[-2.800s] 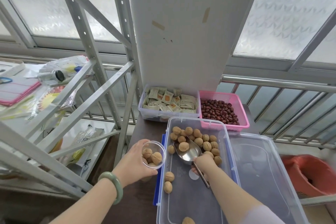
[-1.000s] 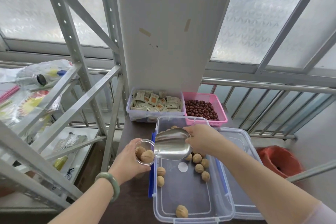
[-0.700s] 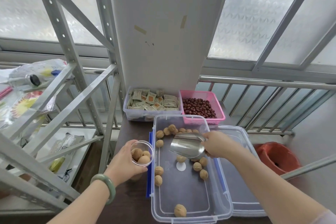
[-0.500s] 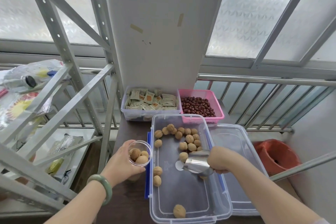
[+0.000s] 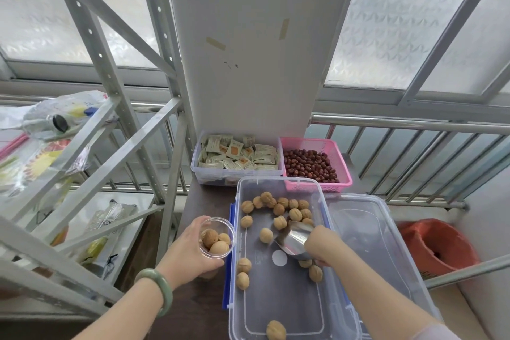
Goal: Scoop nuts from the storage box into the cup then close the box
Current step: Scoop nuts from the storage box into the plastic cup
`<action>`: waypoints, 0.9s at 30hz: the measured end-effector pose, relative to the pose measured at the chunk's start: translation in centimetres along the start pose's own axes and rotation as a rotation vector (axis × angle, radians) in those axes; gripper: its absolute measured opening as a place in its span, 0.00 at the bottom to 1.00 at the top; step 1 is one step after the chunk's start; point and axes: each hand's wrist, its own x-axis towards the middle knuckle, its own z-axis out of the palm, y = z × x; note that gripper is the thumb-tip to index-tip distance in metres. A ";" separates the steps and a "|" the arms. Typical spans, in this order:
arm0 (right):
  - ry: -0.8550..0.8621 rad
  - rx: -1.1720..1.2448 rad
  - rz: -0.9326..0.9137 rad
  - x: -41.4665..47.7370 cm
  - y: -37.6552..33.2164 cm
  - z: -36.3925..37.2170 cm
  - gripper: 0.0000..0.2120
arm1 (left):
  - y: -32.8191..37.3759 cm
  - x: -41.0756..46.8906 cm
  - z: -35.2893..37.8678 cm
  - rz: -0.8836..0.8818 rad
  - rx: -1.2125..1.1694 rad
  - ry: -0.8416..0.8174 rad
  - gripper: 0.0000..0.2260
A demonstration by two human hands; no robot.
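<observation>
Nuts [image 5: 279, 222] sit loose in the clear storage box [image 5: 287, 301], most bunched at the far end, a few scattered mid-floor and one near your edge. Your right hand [image 5: 321, 243] is wrapped around the metal scoop [image 5: 294, 237], which is down inside the box with its mouth facing the far cluster, so I read this as lining up another pass. Scoop looks empty, though your hand hides the back of it. Your left hand [image 5: 193, 248] is closed around the clear cup [image 5: 217, 237], holding it upright just outside the box's left wall. That keeps the transfer short, and anything spilled on the near side should drop back in the box. Cup already holds a few nuts and looks close to full for its size, so probably one more load at most. Lid [image 5: 386, 246] lies flat just right of the box, partly under your right forearm; it's within reach for closing, but you'll need a free hand. Blue latch [image 5: 226, 270] on the left wall hangs open. Behind the box, touching or nearly so: a tub of sachets [image 5: 237, 156] and a pink basket [image 5: 342, 171] of red dates, limiting forward scoop travel. Shelf frame [image 5: 118, 163] crowds your left elbow.
</observation>
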 end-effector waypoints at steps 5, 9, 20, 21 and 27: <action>-0.052 -0.214 -0.074 2.2 -1.2 0.4 0.17 | 0.1 0.0 0.0 -0.027 -0.015 0.004 0.41; -0.064 -0.158 -0.089 3.9 -2.1 1.4 0.18 | 0.2 0.0 0.0 -0.040 -0.013 0.010 0.42; -0.095 0.099 -0.172 7.4 -3.4 5.2 0.27 | 0.5 -0.1 0.0 -0.060 -0.025 -0.001 0.43; -0.091 0.096 -0.164 7.8 -3.4 5.6 0.28 | 0.4 -0.1 0.0 -0.061 -0.024 0.001 0.43; -0.165 0.482 -0.019 8.0 -2.5 5.9 0.31 | 0.4 0.0 0.1 -0.070 -0.017 -0.002 0.43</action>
